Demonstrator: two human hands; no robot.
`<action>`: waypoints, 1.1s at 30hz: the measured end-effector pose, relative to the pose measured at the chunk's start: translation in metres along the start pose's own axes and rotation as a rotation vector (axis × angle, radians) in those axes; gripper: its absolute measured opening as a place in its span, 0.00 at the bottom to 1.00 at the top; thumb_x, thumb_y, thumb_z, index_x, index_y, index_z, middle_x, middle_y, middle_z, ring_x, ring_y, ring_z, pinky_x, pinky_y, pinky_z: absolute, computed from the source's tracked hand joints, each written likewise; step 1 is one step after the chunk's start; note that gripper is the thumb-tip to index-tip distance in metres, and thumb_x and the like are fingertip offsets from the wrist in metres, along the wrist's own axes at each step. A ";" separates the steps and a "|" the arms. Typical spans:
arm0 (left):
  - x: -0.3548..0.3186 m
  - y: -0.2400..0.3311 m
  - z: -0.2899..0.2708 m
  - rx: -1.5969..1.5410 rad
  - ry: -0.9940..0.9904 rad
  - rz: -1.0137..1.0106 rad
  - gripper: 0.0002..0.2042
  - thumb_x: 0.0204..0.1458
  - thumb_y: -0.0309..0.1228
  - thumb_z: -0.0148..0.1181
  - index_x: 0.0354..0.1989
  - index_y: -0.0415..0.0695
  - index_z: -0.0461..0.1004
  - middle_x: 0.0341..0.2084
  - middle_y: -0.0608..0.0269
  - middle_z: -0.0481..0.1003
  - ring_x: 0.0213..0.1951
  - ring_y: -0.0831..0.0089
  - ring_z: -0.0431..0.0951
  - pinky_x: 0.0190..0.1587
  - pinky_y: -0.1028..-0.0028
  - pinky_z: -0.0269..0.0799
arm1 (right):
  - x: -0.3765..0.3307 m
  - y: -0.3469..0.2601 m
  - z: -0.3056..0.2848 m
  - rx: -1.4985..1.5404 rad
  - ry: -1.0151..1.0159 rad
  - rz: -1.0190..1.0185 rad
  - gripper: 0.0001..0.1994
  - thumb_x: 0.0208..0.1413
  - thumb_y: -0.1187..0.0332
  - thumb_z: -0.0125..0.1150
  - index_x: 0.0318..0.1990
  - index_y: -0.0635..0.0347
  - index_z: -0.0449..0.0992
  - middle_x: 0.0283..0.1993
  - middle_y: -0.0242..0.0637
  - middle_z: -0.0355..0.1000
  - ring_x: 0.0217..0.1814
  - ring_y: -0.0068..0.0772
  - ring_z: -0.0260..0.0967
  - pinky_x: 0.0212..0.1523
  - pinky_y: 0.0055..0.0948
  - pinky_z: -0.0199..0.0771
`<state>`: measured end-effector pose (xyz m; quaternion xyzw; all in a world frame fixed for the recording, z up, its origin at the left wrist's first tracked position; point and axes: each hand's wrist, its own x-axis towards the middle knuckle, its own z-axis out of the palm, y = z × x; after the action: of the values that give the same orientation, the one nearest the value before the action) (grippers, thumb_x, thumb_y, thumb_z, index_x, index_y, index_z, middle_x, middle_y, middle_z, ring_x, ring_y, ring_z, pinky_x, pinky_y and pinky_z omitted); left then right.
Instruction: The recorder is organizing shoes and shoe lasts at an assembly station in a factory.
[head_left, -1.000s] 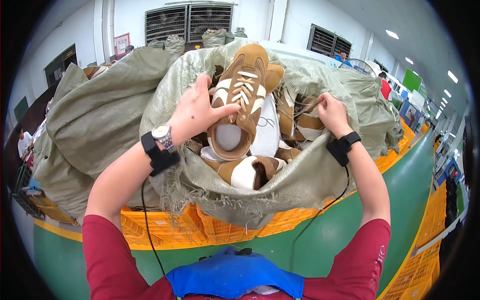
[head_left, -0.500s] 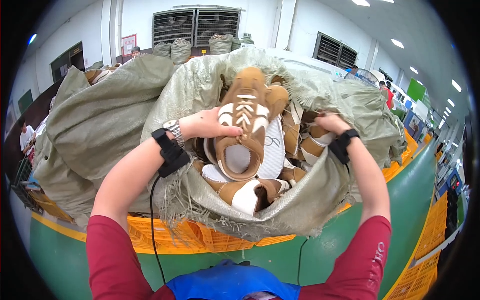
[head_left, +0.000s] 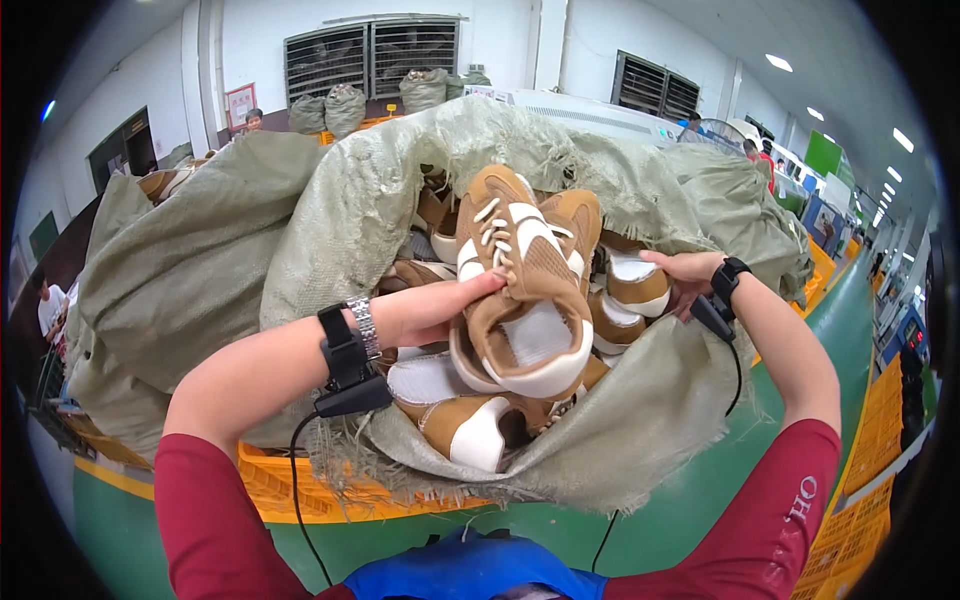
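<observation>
In the middle, my left hand grips a brown and white sneaker, its thumb across the tongue and its fingers mostly hidden. The toe points away from me and white laces show. A second brown sneaker lies close against its right side; I cannot tell whether that hand holds it too. At the right of the open sack, my right hand is closed on another sneaker, thumb at its white insole edge. More sneakers, such as one with a white heel, lie around them in the sack.
Another bulging woven sack stands at the left. Orange crates sit below the sacks, with more orange crates along the right aisle. Black cables hang from both wrist straps. Other people are in the background, far left and right.
The sneaker in my left hand has come lower and nearer, turning its opening rightward. My right hand has moved slightly right and down, and the sneaker there now shows its white insole.
</observation>
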<state>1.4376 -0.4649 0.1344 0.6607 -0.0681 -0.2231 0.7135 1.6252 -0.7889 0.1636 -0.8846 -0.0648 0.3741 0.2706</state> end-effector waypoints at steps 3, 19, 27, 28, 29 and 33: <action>0.015 -0.014 -0.001 0.038 -0.035 -0.021 0.25 0.60 0.47 0.38 0.60 0.43 0.54 0.57 0.63 0.60 0.56 0.74 0.63 0.59 0.72 0.58 | 0.020 0.015 0.015 0.091 -0.160 -0.013 0.42 0.47 0.27 0.30 0.57 0.52 0.64 0.56 0.44 0.64 0.57 0.37 0.61 0.56 0.45 0.56; 0.029 0.004 -0.004 0.084 0.194 0.451 0.26 0.46 0.24 0.57 0.55 0.42 0.55 0.48 0.60 0.68 0.47 0.74 0.71 0.48 0.73 0.71 | 0.010 -0.022 0.103 0.792 0.131 -0.670 0.18 0.49 0.68 0.54 0.48 0.63 0.66 0.43 0.35 0.70 0.44 0.29 0.69 0.45 0.29 0.70; -0.030 0.043 -0.106 -0.018 0.570 0.303 0.20 0.54 0.32 0.53 0.53 0.40 0.59 0.46 0.56 0.70 0.44 0.72 0.74 0.45 0.72 0.75 | -0.021 -0.006 0.105 0.814 0.076 -0.858 0.27 0.48 0.68 0.58 0.58 0.61 0.59 0.54 0.39 0.64 0.54 0.29 0.64 0.51 0.31 0.68; -0.027 0.042 -0.107 -0.005 0.528 0.324 0.19 0.55 0.36 0.52 0.53 0.41 0.60 0.46 0.58 0.70 0.43 0.73 0.74 0.44 0.72 0.75 | -0.020 -0.004 0.102 0.845 0.008 -0.838 0.28 0.50 0.65 0.59 0.59 0.59 0.58 0.54 0.40 0.65 0.56 0.31 0.63 0.53 0.34 0.68; -0.023 0.043 -0.104 -0.005 0.523 0.324 0.19 0.55 0.36 0.52 0.53 0.41 0.60 0.46 0.58 0.70 0.43 0.73 0.74 0.44 0.72 0.75 | -0.016 -0.004 0.097 0.845 0.013 -0.838 0.28 0.50 0.65 0.59 0.59 0.59 0.58 0.54 0.40 0.65 0.56 0.31 0.63 0.53 0.34 0.68; 0.014 0.057 -0.082 0.153 0.312 0.413 0.21 0.53 0.32 0.54 0.53 0.38 0.60 0.44 0.57 0.71 0.41 0.75 0.74 0.44 0.76 0.73 | 0.009 -0.023 0.090 1.120 -0.180 -0.690 0.25 0.51 0.66 0.60 0.56 0.61 0.60 0.51 0.36 0.68 0.51 0.28 0.68 0.50 0.32 0.70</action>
<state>1.4954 -0.3940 0.1779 0.7110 -0.1074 0.0376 0.6939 1.5709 -0.7279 0.1178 -0.5043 -0.1624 0.3156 0.7872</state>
